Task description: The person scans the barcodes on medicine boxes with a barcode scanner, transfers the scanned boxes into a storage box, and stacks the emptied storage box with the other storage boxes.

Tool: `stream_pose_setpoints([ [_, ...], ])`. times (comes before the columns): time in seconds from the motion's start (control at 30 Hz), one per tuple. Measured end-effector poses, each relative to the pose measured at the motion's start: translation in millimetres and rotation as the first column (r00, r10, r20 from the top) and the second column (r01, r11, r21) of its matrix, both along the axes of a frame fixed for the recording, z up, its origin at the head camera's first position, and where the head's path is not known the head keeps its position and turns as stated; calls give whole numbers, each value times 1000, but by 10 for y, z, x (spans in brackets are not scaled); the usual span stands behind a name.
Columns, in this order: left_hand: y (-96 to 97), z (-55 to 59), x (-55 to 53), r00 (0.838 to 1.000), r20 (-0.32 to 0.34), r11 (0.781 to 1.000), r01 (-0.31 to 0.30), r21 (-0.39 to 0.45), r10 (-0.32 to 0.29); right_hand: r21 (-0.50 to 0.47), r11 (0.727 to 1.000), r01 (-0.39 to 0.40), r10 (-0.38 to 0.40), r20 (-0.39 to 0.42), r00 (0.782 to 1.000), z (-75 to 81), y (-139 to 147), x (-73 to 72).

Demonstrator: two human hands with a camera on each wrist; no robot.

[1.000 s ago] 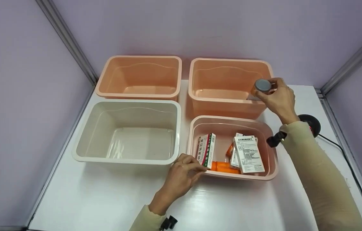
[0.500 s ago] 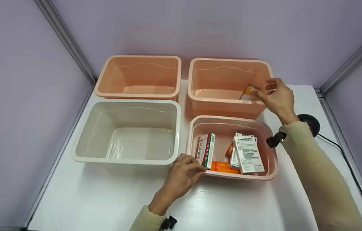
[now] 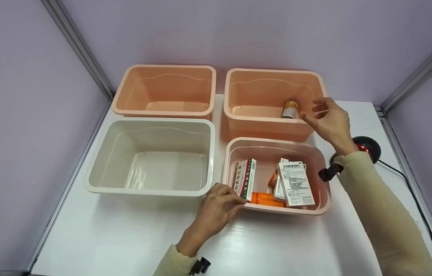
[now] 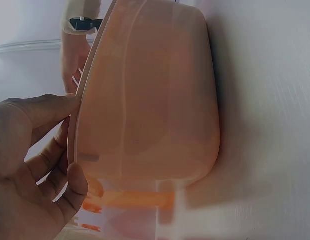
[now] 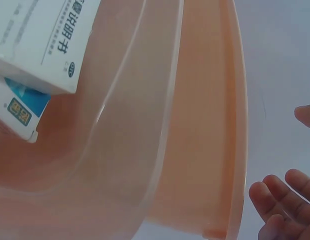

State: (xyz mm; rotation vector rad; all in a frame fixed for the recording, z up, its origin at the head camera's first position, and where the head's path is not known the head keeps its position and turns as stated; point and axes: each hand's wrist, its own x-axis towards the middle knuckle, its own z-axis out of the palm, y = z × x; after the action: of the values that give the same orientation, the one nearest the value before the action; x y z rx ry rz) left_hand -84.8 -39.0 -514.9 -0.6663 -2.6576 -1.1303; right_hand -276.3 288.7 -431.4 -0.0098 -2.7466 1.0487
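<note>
My right hand [image 3: 331, 120] is at the right rim of the back right peach bin [image 3: 265, 128], its fingers spread and holding nothing. In that bin, left of the thumb, is a small bottle [image 3: 290, 109] with an orange end and a white label. My left hand [image 3: 216, 209] pinches the front left rim of the pink bin [image 3: 319, 211]; the left wrist view shows the thumb [image 4: 55, 107] at that rim. The pink bin holds a white, red and green medicine box [image 3: 245, 180], an orange bottle [image 3: 265, 199] and several stacked white medicine boxes [image 3: 296, 184].
A white bin [image 3: 91, 188] stands at front left, with another peach bin [image 3: 166, 114] behind it. A round black device [image 3: 369, 147] with a red light and a cable [image 3: 411, 184] lies on the right side of the white table [image 3: 124, 237]. Walls enclose the back and sides.
The right hand has let go of the grey-capped bottle, which has dropped into the back right bin. The right fingers have spread. The left hand has stayed at the rim.
</note>
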Motion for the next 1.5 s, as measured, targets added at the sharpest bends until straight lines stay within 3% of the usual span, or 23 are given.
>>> stream_pose_setpoints([
  [1.07,-16,13,0,999,39,1000,0,13,0,41,985,-165,165,-15,986,103,-227,315],
  [1.3,-17,10,-2,999,45,1000,4,14,-4,64,973,-223,223,10,975,144,-301,398],
  [1.5,-12,-5,-8,999,32,1000,2,12,-2,104,946,-308,306,31,951,157,-351,483],
])
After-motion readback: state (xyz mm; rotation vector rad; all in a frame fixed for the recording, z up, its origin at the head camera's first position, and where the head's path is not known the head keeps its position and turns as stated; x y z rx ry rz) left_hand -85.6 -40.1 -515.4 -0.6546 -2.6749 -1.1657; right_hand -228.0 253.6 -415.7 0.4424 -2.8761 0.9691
